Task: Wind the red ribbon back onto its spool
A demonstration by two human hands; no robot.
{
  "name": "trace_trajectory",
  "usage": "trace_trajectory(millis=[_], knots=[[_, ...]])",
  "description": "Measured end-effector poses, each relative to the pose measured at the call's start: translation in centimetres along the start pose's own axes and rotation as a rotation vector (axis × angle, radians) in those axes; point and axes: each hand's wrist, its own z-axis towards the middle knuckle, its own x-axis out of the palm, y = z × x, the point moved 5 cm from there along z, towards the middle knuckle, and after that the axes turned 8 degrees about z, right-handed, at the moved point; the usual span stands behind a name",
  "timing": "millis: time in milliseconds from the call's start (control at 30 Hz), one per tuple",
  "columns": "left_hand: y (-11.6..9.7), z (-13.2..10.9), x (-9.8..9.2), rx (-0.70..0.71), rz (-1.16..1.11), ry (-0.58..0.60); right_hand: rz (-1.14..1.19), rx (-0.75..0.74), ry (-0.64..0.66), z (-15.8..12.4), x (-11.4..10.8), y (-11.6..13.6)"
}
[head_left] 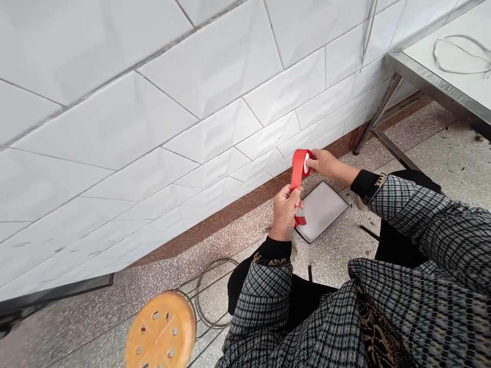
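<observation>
A roll of red tape [297,162] with a white core is in my right hand [322,162], whose fingers reach into the core and grip its side. A strip runs down from the roll to my left hand [286,207], which pinches it between thumb and fingers. The strip's loose end [300,221] hangs curled below my left hand. Beneath both hands a flat whitish rectangular panel [324,209] with a dark edge lies on the floor; I cannot tell what it is.
A white tiled wall [215,117] rises in front. At the right stands a metal-framed table [414,66] with a loop of wire [462,53] on it. An orange stool seat with holes [161,327] is at lower left, beside a coil of cable [203,296] on the speckled floor.
</observation>
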Motion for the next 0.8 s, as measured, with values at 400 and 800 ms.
trace_trajectory(millis=[400,800], knots=[[1.2,0.4,0.7,-0.048,-0.002,0.049,0.198,0.173,0.27,-2.8,2.9,-0.8],[1.2,1.0,-0.9,0.073,0.264,-0.168,0.297,0.352,0.339,-2.2,3.0,-2.4]])
